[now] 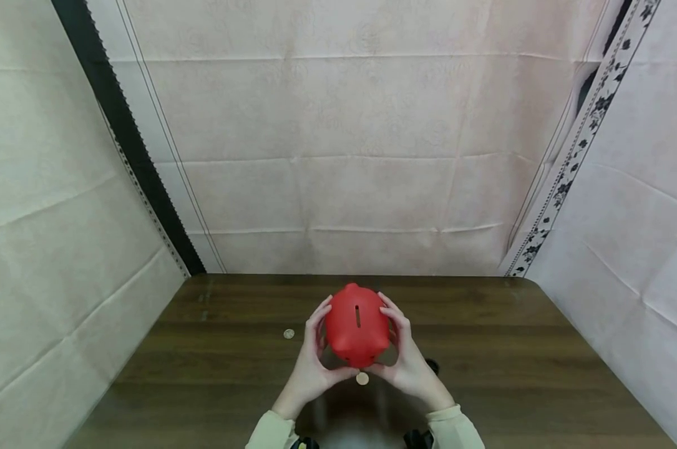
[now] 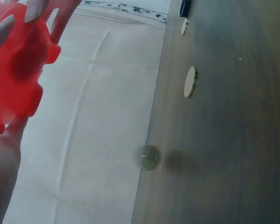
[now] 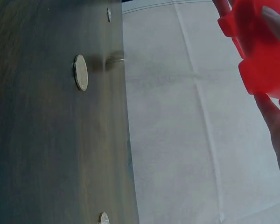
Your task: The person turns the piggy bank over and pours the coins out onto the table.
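Observation:
Both of my hands hold a red piggy bank (image 1: pixel 356 327) up off the table, its slot facing the head camera. My left hand (image 1: pixel 311 368) grips its left side, fingers curled along it and thumb under the near end. On the other side, my right hand (image 1: pixel 408 368) grips it the same way. From below, the red body (image 2: pixel 18 70) shows stubby feet and a dark round patch. A coin (image 1: pixel 362 378) appears just below the thumbs. In the wrist views a blurred coin (image 2: pixel 150 157) is in the air over the table, its shadow beside it.
On the brown wooden table (image 1: pixel 203 386) a coin (image 1: pixel 289 333) lies left of my left hand. Another coin (image 3: pixel 80 72) lies flat in the right wrist view. A dark round object (image 1: pixel 432 366) sits by my right wrist. White cloth (image 1: pixel 344 156) hangs behind and at both sides.

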`<state>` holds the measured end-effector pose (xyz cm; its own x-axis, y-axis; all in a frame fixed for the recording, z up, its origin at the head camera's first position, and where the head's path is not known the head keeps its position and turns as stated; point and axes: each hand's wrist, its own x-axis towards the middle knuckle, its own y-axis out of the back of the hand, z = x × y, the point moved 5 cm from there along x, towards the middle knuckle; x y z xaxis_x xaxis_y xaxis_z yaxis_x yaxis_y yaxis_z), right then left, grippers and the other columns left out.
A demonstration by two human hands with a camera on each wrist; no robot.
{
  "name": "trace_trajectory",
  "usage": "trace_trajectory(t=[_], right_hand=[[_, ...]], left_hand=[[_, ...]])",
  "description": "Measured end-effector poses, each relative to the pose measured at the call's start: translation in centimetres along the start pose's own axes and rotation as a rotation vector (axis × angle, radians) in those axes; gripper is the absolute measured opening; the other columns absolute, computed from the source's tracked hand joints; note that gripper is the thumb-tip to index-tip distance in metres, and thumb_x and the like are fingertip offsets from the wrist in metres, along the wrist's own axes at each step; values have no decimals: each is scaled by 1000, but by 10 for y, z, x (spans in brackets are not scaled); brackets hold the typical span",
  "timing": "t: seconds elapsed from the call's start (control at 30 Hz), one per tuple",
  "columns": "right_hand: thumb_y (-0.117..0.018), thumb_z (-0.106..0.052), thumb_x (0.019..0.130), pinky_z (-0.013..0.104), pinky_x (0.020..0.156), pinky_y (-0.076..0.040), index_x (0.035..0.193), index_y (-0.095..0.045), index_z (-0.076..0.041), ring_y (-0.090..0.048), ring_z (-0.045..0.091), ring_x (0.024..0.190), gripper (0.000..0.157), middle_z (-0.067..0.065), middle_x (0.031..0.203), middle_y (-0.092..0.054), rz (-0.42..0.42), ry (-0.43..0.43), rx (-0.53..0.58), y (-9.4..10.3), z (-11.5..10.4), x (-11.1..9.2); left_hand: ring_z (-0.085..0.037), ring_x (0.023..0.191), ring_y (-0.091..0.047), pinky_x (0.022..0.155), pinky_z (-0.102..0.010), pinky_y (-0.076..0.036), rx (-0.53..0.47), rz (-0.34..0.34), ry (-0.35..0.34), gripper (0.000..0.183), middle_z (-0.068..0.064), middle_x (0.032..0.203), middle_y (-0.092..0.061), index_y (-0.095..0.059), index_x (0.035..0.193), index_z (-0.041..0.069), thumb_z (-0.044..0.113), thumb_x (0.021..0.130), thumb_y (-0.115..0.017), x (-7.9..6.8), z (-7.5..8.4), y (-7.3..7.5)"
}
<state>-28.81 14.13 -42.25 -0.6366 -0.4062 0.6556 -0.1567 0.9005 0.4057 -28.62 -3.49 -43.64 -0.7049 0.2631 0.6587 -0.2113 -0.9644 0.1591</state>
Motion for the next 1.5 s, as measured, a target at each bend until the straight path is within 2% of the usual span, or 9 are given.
trace_trajectory(t=[0.23, 0.37, 0.47, 0.6, 0.7, 0.9, 1.0, 1.13, 1.5], right_hand=[[-84, -4, 71, 34, 104, -47, 147, -16, -3, -27, 7, 142, 101, 12, 160, -16, 1, -25, -2, 0, 2, 0], [-83, -3, 72, 31, 104, -46, 146, -16, -2, -27, 6, 142, 100, 12, 160, -15, -3, -18, 8, 1, 3, 0], [-84, -8, 72, 32, 102, -49, 147, -18, -4, -29, 8, 141, 100, 13, 159, -19, 0, -34, -19, 2, 4, -1], [-88, -22, 69, 31, 91, -54, 149, -28, -20, -47, 9, 124, 101, 5, 146, -44, 48, -175, -125, 6, 11, -4], [-91, -29, 64, 28, 81, -55, 145, -39, -28, -58, 10, 104, 97, -2, 129, -60, 113, -313, -212, 9, 17, -6], [-84, -39, 72, 27, 70, -53, 133, -55, -16, -64, 10, 80, 71, 3, 106, -73, 209, -518, -341, 10, 24, -7], [-76, -43, 80, 25, 66, -50, 128, -60, -14, -62, 8, 72, 59, 3, 92, -75, 227, -594, -374, 11, 27, -8], [-69, -47, 84, 25, 63, -48, 123, -63, -15, -60, 8, 68, 51, 2, 82, -74, 224, -651, -402, 14, 30, -9], [-64, -55, 86, 27, 64, -50, 124, -63, -14, -64, 9, 70, 56, 2, 84, -74, 151, -715, -411, 14, 35, -10]], left_hand=[[-4, 144, -28, 107, -23, -42, -25, 14, 56, 104, -3, 161, -17, -20, 151, 13, 1, 70, -83, 0, -2, 0], [-5, 144, -29, 107, -23, -43, -28, 14, 48, 103, -5, 162, -16, -19, 151, 12, 0, 70, -83, 0, -2, -1], [-7, 142, -34, 106, -26, -45, -23, 21, 77, 103, -6, 160, -20, -21, 151, 13, 1, 70, -83, 0, -4, 0], [-16, 134, -43, 102, -29, -48, -25, 59, 239, 97, -3, 152, -35, -27, 149, 25, 8, 72, -84, -2, -11, 2], [-22, 130, -43, 98, -31, -49, -10, 66, 383, 88, 0, 146, -40, -30, 148, 33, 19, 78, -81, -3, -18, 2], [-28, 130, -40, 96, -40, -51, 37, -26, 542, 65, -6, 146, -37, -24, 152, 30, 33, 96, -57, -6, -30, -1], [-28, 127, -44, 97, -42, -50, 81, -61, 563, 57, -9, 143, -39, -26, 153, 27, 37, 101, -48, -6, -32, -1], [-25, 115, -52, 91, -39, -53, 119, -77, 555, 54, -12, 133, -46, -30, 152, 22, 38, 102, -44, -5, -34, -2], [-21, 106, -52, 85, -41, -53, 141, -98, 592, 57, -12, 129, -48, -30, 152, 19, 42, 101, -44, -9, -40, -5]])
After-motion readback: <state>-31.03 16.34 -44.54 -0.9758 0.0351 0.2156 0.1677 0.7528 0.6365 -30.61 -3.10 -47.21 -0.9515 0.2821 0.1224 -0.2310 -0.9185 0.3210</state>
